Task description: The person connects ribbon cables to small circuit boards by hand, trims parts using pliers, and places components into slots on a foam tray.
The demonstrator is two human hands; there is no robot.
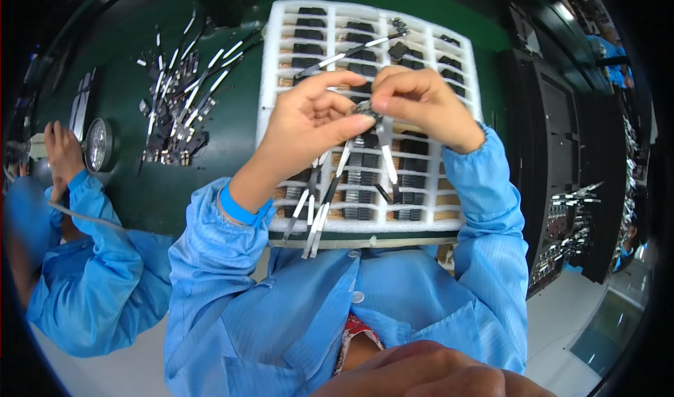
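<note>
Above a white foam tray point(263, 137), my two hands meet at a cluster of small circuit boards point(364, 109). My left hand point(305, 120) is closed on it between thumb and fingers, other fingers curled. My right hand point(421, 101) pinches the cluster's right side between thumb and forefinger. Black-and-white ribbon cables point(340, 169) hang below the hands towards the tray's front edge. Rows of black parts point(361, 179) fill the tray's slots. Another ribbon cable point(351, 51) with a small board at its end lies across the far slots.
Left of the tray, a loose pile of boards and ribbon cables point(182, 109) lies on the green table point(232, 127). A co-worker's hand point(64, 151) is at the far left, near a round metal dish point(98, 144). Black trays point(554, 130) stand at right.
</note>
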